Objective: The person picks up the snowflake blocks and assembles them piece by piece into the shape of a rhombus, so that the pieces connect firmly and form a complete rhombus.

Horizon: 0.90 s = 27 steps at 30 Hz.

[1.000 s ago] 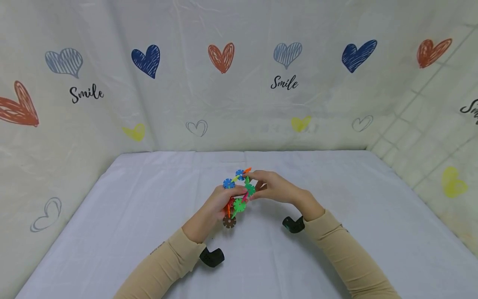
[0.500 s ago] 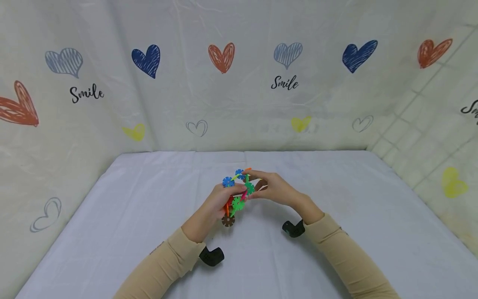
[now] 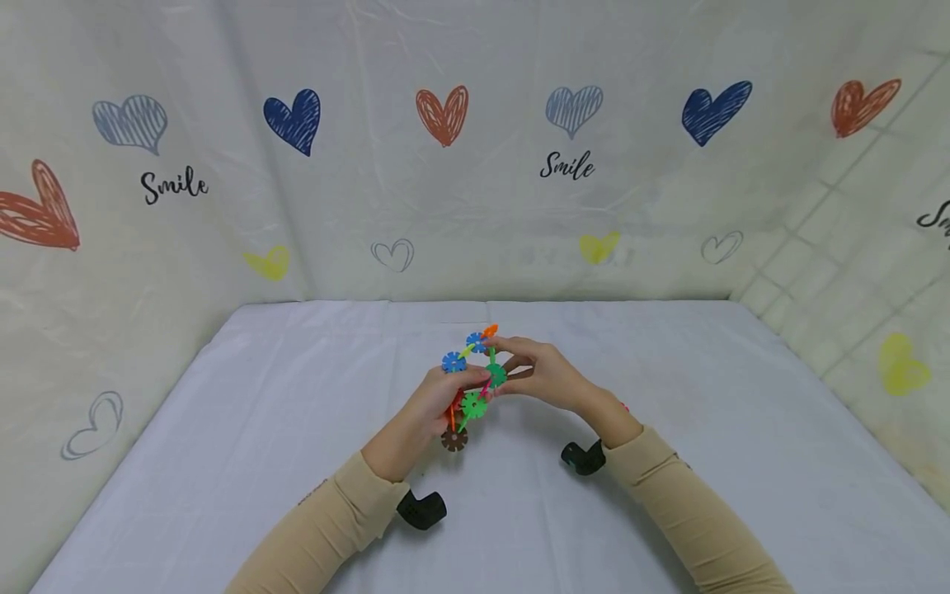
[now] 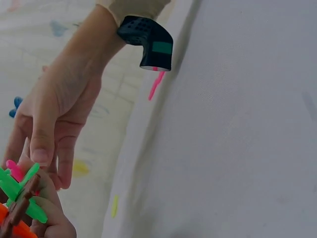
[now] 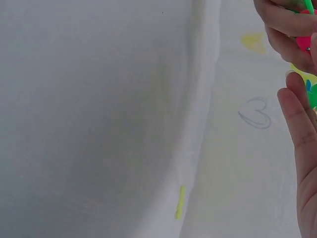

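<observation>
A loop of joined, slotted plastic snowflake discs is held up over the table between both hands. My left hand (image 3: 438, 398) grips its left side, thumb across it, hiding part of the red disc (image 3: 458, 403). A brown disc (image 3: 455, 439) hangs lowest, beside a bright green disc (image 3: 473, 405). At the upper end are two blue discs (image 3: 453, 362) and an orange disc (image 3: 490, 331). My right hand (image 3: 547, 375) pinches the right side, index finger near the orange disc, thumb by the dark green disc (image 3: 496, 376). In the right wrist view, its fingers (image 5: 299, 119) partly show.
A white cloth covers the table (image 3: 705, 371). Behind it hangs a pale curtain (image 3: 490, 206) printed with hearts and "Smile". Black curved camera mounts (image 3: 421, 511) stick out at both wrists. A pink streak (image 4: 156, 85) shows near the cloth's edge in the left wrist view.
The orange disc, partly covered by the right index finger half a second ago, now shows above it, tilted more face-on. Both hands have barely moved.
</observation>
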Each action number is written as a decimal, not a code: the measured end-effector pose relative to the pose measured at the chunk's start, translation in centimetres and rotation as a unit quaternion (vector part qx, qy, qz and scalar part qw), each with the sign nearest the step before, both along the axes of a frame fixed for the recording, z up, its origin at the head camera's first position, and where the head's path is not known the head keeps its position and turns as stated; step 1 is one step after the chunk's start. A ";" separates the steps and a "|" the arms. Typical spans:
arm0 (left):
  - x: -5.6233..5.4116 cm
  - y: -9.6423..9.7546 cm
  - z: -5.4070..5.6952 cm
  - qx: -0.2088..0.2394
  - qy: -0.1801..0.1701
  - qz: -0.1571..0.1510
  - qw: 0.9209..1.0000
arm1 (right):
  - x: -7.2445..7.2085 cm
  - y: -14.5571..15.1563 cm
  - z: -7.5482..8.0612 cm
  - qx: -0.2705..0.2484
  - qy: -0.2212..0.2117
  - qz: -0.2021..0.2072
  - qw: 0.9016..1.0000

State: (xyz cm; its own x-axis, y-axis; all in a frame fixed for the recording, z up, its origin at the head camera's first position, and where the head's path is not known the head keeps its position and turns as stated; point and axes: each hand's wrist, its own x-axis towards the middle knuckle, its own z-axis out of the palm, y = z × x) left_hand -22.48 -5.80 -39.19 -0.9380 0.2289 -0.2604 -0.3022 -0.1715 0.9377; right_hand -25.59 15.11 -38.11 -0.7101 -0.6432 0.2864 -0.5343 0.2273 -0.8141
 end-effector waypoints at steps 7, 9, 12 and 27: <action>0.1 0.1 0.3 0.013 -0.013 -0.002 1.000 | -0.2 0.1 -0.3 -0.029 -0.093 -0.006 0.995; 0.1 0.1 0.2 0.011 -0.013 -0.003 1.000 | -0.1 0.0 -0.4 -0.041 -0.128 -0.023 0.991; 0.2 0.3 0.2 0.010 -0.014 -0.004 1.000 | 0.0 -0.3 -0.6 -0.062 -0.156 -0.055 0.984; 0.3 0.5 0.2 -0.010 0.006 0.013 1.000 | 0.5 -1.6 -0.9 -0.126 -0.194 -0.112 0.967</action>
State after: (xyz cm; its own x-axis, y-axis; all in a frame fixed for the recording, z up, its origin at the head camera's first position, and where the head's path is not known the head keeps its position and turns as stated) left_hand -22.15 -5.30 -39.04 -0.9469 0.1989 -0.2525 -0.2856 -0.1603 0.9448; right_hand -25.07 13.49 -39.06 -0.9088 -0.4053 0.0987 -0.1390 0.0710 -0.9878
